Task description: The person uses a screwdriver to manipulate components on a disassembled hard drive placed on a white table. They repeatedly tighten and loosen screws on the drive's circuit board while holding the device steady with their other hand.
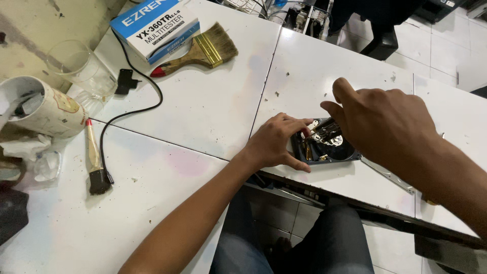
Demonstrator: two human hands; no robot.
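Note:
An opened hard drive point(324, 150) with its lid off lies near the front edge of the white table point(213, 101). My left hand point(276, 142) rests on the drive's left side, fingers curled over its corner and thumb along the front edge. My right hand point(378, 124) hovers over the drive from the right, its fingers pinched down onto the small metal parts point(327, 133) inside. Much of the drive's platter area is hidden under my right hand. I cannot tell whether the right fingers hold a tool.
A flat metal cover plate point(388, 175) lies at the drive's right. A wide paintbrush point(200, 50), a blue and white box point(154, 28), a clear glass point(81, 68), a white cup point(43, 106), a small brush point(95, 160) and a black cable point(129, 109) sit to the left.

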